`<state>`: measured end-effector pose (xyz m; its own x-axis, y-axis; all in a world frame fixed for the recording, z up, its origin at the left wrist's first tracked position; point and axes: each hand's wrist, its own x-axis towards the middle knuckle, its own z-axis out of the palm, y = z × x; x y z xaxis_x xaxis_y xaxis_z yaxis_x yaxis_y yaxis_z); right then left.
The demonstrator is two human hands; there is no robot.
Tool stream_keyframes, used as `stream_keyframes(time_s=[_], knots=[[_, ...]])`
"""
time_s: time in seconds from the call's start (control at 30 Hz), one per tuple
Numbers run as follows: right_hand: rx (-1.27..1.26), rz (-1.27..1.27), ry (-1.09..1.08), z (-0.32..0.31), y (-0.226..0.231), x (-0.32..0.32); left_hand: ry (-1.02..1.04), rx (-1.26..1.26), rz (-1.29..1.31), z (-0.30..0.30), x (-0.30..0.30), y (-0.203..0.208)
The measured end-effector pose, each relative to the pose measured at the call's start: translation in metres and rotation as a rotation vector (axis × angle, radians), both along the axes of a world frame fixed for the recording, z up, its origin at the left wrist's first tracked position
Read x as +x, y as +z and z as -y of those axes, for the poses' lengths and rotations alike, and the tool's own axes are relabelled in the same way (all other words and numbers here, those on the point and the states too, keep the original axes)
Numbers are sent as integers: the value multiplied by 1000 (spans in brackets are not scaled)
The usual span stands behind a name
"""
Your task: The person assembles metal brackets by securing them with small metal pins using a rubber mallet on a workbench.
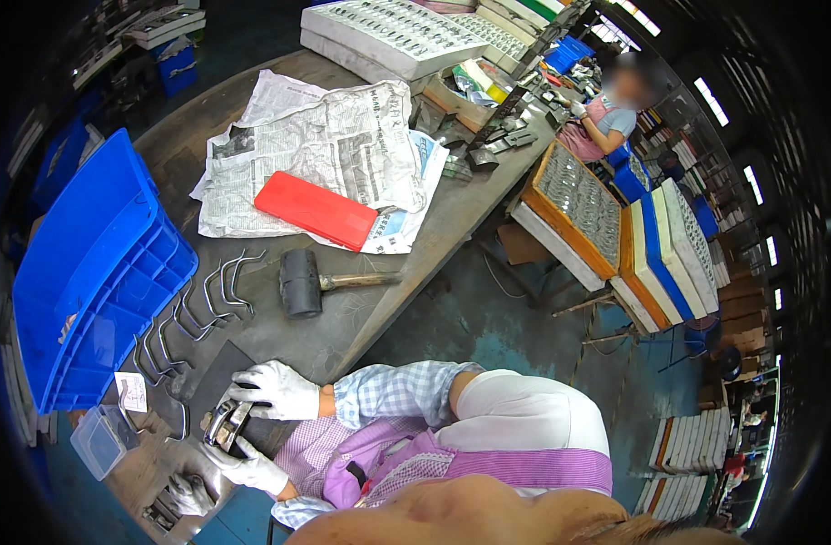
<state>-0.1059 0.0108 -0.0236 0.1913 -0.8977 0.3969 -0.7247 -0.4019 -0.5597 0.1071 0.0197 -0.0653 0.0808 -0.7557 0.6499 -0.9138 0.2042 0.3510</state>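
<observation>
My right hand (281, 391), in a white glove, has its fingers bent over the upper side of a shiny curved metal part (225, 423). From the lower side my left hand (250, 467), also gloved, grips the same part, with the thumb side against it. The part's exact kind is unclear. Beneath it lies a dark flat plate (214, 377) on the bench. Several bent metal rods (190, 313) lie in a row beyond my hands. A black-headed mallet (301, 283) with a wooden handle rests farther up the bench.
A blue plastic bin (93, 272) stands along the left. Newspaper (316, 145) lies under a red case (316, 210). A clear box (104, 440) and a greyish glove (190, 495) are near the lower left. Trays of metal pieces (574, 209) and a person (606, 118) are to the right.
</observation>
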Motion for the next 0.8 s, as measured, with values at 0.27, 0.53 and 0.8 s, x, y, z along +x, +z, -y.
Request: stream_keyframes(time_s=[0.27, 0.53, 0.8], knots=[[53, 92, 111, 17, 53, -3, -103, 338, -553, 11, -3, 46], [13, 250, -83, 38, 11, 19, -97, 266, -280, 37, 6, 62], [257, 347, -13, 47, -3, 22, 23, 403, -485, 46, 22, 62]])
